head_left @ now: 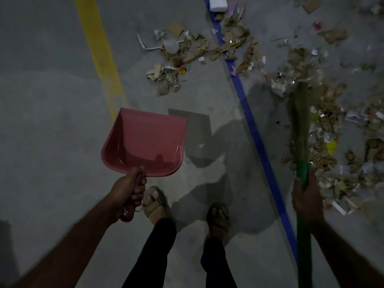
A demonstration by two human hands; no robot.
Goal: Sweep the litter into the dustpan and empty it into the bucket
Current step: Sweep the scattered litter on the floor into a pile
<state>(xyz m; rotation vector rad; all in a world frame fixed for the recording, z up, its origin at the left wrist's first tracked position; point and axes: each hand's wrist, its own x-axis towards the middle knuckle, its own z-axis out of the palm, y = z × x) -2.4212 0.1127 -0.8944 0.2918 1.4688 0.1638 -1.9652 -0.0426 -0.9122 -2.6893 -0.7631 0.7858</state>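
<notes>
— What are the fingers (138,189) doing?

— On the left hand (126,192), low and left of centre, they curl tight round the dustpan's handle. The right hand (307,196), at the lower right, wraps round the green stick of the broom (299,129); its fingertips are hidden behind the stick.

— And going from the biggest thing down?

— The grey floor (47,121) fills the frame. A yellow stripe (97,50) runs down it at the upper left and a blue line (255,129) slants from the top centre to the lower right.

— The litter?

— The litter (324,113), torn cardboard and paper scraps, spreads across the upper centre and down the right side, on both sides of the blue line. The broom's bristles rest in it on the right.

— The dustpan?

— The pink dustpan (145,142) sits in the middle left, mouth toward the top, nothing in it, well apart from the litter. Whether it touches the floor I cannot tell.

— Smaller things?

— Two sandalled feet (154,202) at the bottom centre, and a white block (217,3) at the top edge.
</notes>
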